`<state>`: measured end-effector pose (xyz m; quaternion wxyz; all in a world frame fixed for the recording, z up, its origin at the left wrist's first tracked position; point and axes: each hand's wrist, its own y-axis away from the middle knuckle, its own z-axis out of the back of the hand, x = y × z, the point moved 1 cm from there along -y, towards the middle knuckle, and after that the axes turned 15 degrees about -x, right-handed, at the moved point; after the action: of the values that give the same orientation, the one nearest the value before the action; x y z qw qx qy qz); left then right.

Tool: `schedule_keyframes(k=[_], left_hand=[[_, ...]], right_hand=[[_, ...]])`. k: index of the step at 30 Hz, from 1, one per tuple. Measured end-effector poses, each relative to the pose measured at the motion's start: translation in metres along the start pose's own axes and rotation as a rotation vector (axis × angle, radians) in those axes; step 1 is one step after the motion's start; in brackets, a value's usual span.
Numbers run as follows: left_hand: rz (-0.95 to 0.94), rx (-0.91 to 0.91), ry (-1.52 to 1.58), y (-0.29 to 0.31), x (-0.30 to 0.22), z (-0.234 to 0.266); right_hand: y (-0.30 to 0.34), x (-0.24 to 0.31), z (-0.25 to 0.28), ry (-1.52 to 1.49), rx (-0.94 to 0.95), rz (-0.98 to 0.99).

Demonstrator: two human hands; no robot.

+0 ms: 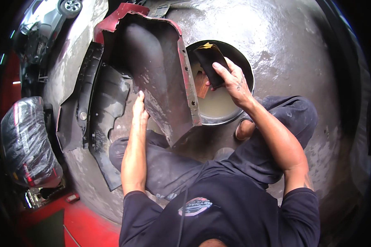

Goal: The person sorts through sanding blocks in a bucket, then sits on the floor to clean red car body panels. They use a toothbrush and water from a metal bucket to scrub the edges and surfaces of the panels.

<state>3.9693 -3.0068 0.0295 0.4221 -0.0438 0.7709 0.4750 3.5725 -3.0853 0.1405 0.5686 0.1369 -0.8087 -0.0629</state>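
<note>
A large curved car bumper [148,70], dark on its inner face and red along its edges, stands in front of me. My left hand [140,109] is closed on its near left edge, thumb up, the other fingers mostly hidden. To the right, my right hand [235,82] grips a folded black sheet of sandpaper [212,64] with a yellowish edge. Sandpaper and hand are above a round black tub [246,61] holding cloudy water [220,103]. A flat reddish-brown piece [201,84] shows in the tub, partly hidden by the sandpaper.
My bent legs [169,168] are close below the bumper and tub. More dark plastic bumper sections [107,94] extend to the left. Farther left are a plastic-wrapped part [29,140], a red surface [90,224] and a grey car [45,24]. The grey floor [284,53] looks wet.
</note>
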Motion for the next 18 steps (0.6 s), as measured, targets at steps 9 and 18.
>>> schedule_keyframes(k=[9, 18], left_hand=[[-0.091, -0.027, 0.04, 0.008, -0.003, -0.007], [-0.392, 0.015, 0.124, 0.033, 0.002, -0.038]], right_hand=[[0.007, -0.006, -0.01, -0.024, 0.021, 0.001], [-0.002, -0.012, -0.026, 0.169, -0.05, 0.061]])
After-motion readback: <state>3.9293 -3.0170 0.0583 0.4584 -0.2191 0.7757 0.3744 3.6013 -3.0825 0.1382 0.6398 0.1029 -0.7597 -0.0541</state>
